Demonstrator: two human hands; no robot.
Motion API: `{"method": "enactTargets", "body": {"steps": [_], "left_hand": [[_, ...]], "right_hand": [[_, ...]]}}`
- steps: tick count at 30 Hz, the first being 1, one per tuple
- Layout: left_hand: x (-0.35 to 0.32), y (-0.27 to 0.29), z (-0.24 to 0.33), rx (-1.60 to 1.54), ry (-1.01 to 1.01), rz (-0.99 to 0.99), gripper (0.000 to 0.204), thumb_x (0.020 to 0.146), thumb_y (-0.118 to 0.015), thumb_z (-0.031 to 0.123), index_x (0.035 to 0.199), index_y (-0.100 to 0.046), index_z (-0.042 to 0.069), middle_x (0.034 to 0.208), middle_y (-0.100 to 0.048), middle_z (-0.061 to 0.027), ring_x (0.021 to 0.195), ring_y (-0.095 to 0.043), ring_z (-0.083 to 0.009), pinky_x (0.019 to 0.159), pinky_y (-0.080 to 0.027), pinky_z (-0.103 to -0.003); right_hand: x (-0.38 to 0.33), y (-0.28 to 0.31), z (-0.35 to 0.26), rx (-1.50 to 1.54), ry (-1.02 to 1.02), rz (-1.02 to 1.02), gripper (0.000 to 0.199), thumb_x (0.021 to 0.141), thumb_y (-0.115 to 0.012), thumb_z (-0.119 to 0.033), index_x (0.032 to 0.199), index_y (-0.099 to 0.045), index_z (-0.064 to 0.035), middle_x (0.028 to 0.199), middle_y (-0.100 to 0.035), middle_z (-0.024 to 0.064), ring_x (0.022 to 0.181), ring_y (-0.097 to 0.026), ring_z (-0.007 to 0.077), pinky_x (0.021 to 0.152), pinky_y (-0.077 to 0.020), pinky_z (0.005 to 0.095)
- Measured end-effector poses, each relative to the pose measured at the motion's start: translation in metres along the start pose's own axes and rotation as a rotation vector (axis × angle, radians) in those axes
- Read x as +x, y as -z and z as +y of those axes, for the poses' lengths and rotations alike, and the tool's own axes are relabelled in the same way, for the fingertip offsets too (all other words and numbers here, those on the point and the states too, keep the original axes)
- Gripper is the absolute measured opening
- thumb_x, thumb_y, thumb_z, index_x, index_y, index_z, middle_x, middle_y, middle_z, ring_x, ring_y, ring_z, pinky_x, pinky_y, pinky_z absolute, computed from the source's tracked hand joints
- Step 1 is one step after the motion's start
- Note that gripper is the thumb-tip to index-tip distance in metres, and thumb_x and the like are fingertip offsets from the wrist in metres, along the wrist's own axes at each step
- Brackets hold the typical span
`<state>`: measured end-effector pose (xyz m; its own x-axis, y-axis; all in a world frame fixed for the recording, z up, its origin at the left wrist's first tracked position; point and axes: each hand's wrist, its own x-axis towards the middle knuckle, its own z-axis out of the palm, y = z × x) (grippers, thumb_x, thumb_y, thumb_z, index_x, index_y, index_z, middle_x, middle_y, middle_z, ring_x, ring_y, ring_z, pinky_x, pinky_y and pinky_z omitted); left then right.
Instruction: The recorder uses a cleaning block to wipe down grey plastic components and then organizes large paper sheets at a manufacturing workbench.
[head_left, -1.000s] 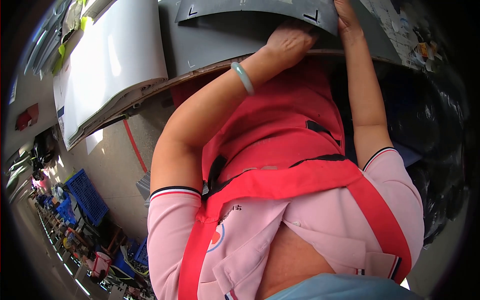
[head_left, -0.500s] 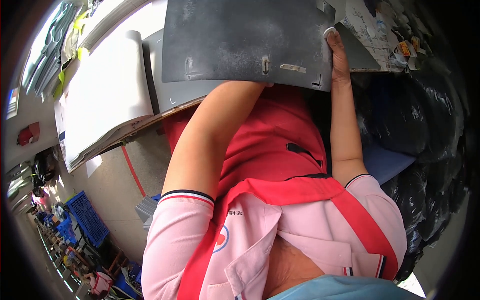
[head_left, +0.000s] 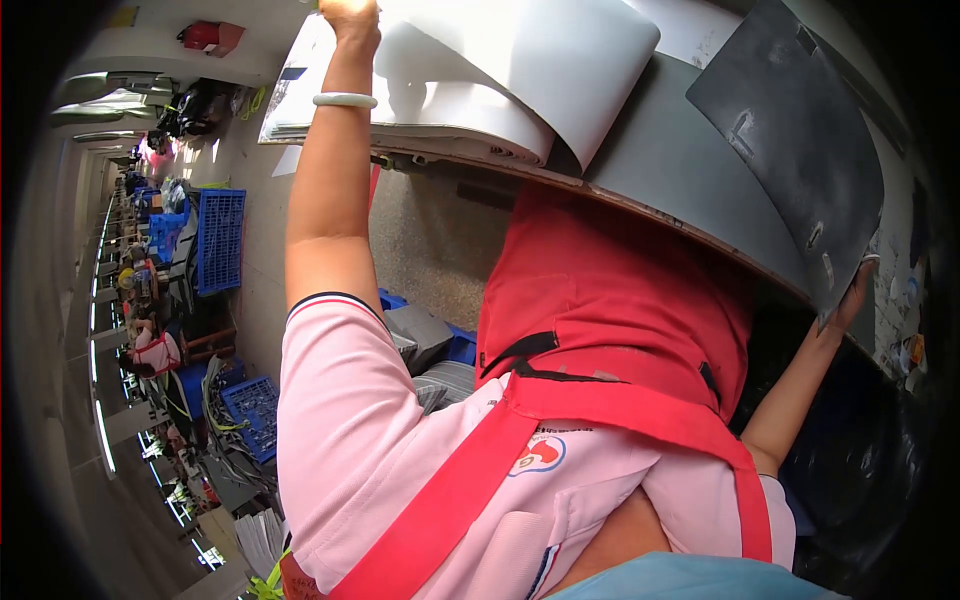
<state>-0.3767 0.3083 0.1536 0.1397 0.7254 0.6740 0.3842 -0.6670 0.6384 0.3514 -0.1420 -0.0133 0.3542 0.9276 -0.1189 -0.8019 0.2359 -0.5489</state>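
Observation:
At the top edge of the view, my left hand [head_left: 350, 14] is at the far left end of a stack of white sheets [head_left: 440, 128]; its fingers are cut off and glare blurs it. A pale bangle [head_left: 345, 100] circles that wrist. One large white sheet [head_left: 570, 70] curls up and over toward the right. On the right, my right hand [head_left: 852, 296] is closed on the lower edge of a dark grey board [head_left: 790, 130] with small slots and whitish smears. This board stands tilted over a flat grey sheet [head_left: 690, 150] on the table.
The table's front edge [head_left: 640, 207] runs slantwise before my red apron. Blue crates [head_left: 220, 240] and people at work line the left side. Grey bundles [head_left: 415, 335] lie on the floor beside me. Black plastic bags [head_left: 850, 450] are at the lower right.
My view has turned left. My left hand has left the dark board and reached to the far left of the white sheets. My right hand has swung the board to the right, tilting it.

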Motion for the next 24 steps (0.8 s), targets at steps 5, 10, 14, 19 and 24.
{"method": "enactTargets", "body": {"steps": [5,10,14,19,24], "left_hand": [[-0.070,0.104,-0.015,0.290,0.753,0.505,0.047,0.075,-0.068,-0.007,0.119,-0.052,-0.011,0.103,-0.065,-0.0160,0.074,-0.069,-0.0245,0.063,-0.059,-0.036],[-0.140,0.111,-0.034,1.039,0.876,0.133,0.061,0.088,-0.065,0.042,0.115,-0.063,-0.013,0.123,-0.062,-0.0358,0.118,-0.061,-0.0464,0.105,-0.046,-0.045],[-0.141,0.080,-0.009,1.011,0.697,0.198,0.076,0.090,-0.069,0.036,0.141,-0.038,-0.011,0.121,-0.067,-0.0248,0.124,-0.057,-0.0403,0.108,-0.042,-0.045],[-0.151,-0.046,0.141,0.217,0.255,-0.027,0.022,0.092,-0.073,0.017,0.107,-0.073,0.000,0.097,-0.074,-0.0093,0.084,-0.067,-0.0129,0.076,-0.054,-0.024],[-0.241,-0.161,0.256,0.092,-0.102,-0.764,0.013,0.091,-0.070,0.010,0.103,-0.071,0.004,0.094,-0.066,-0.0105,0.079,-0.066,-0.0279,0.072,-0.055,-0.033]], "right_hand": [[-0.001,-0.024,0.004,-0.267,0.094,0.214,0.055,0.103,-0.056,-0.037,0.143,-0.046,-0.0003,0.145,-0.052,0.0160,0.133,-0.051,0.0300,0.114,-0.0408,0.0455],[0.008,-0.098,0.042,-0.252,-0.136,0.088,0.047,0.100,-0.064,-0.030,0.136,-0.054,-0.0012,0.128,-0.064,0.0128,0.116,-0.063,0.0252,0.101,-0.0531,0.0401],[0.040,-0.065,0.040,-0.782,-0.150,-0.032,0.037,0.095,-0.071,-0.029,0.124,-0.066,-0.0060,0.108,-0.071,0.0049,0.095,-0.068,0.0151,0.085,-0.0565,0.0285],[0.061,-0.056,0.026,-1.474,-0.027,0.013,0.027,0.095,-0.072,-0.034,0.107,-0.073,-0.0099,0.093,-0.066,-0.0051,0.088,-0.059,0.0044,0.081,-0.0458,0.0219],[0.074,-0.071,0.042,-1.566,-0.007,0.108,0.022,0.093,-0.072,-0.029,0.100,-0.072,-0.0084,0.086,-0.067,-0.0034,0.077,-0.058,0.0069,0.071,-0.0453,0.0226]]}}
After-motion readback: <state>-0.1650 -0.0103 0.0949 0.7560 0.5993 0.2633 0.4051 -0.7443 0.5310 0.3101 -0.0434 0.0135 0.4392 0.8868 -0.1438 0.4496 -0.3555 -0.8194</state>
